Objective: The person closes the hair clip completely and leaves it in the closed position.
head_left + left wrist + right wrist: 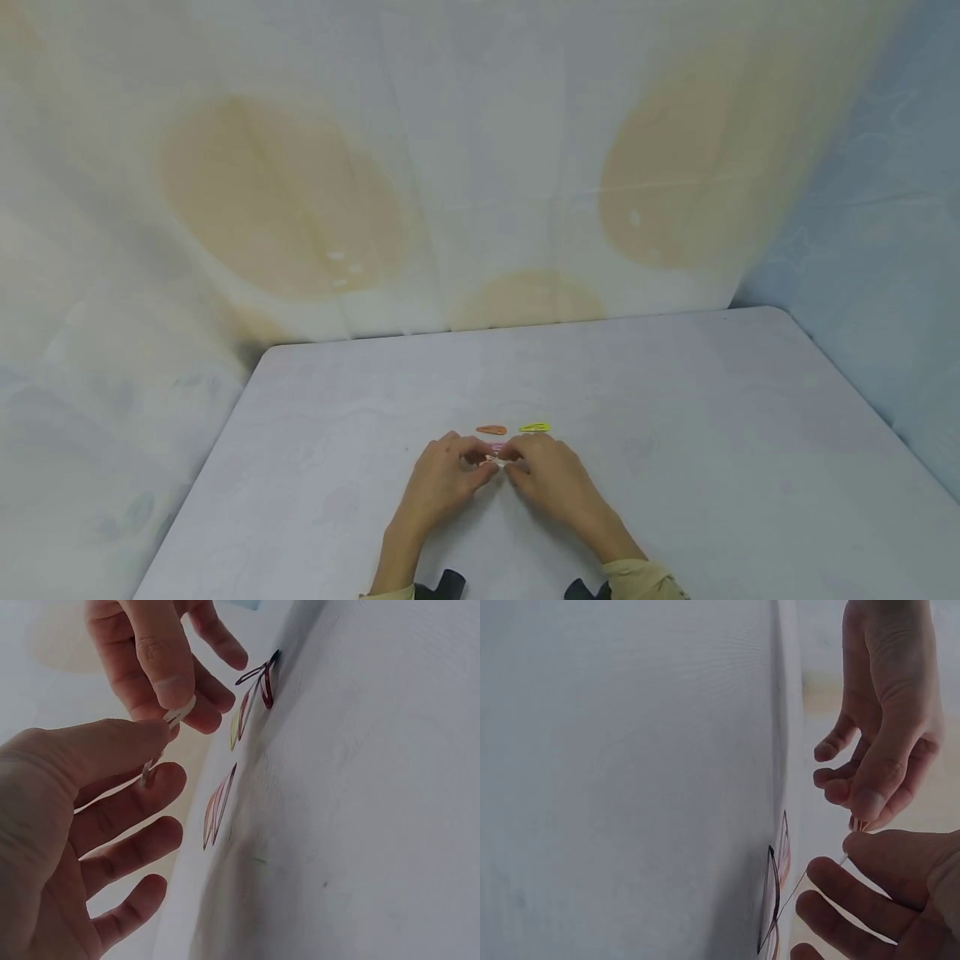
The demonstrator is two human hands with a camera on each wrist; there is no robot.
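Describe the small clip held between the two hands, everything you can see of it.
The clip is a thin, pale snap hair clip that looks like metal, mostly hidden by fingers. The left hand and the right hand each pinch one end between thumb and fingertip, holding it above the table, clear of its surface. It sits just nearer the person than the orange clip and the yellow clip. Whether it is snapped open or closed cannot be told.
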